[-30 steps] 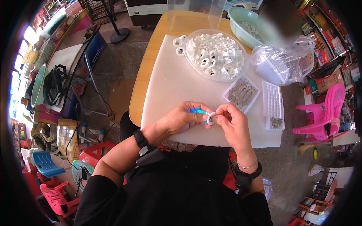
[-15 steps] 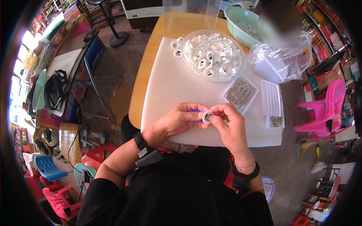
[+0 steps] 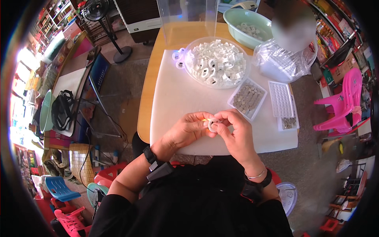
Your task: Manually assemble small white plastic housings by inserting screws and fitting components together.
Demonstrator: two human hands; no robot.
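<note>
The white ring [image 3: 210,126] has turned, pinched by the curled left grip [image 3: 184,129] and right grip [image 3: 239,132].

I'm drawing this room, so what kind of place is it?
Maybe a shop used as a workroom: crowded shelves, plus a dish of white parts and a tray of small discs.

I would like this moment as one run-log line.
left hand: holds white ring | right hand: pinches same ring | nearby: tray of grey discs, bowl of white parts
</note>
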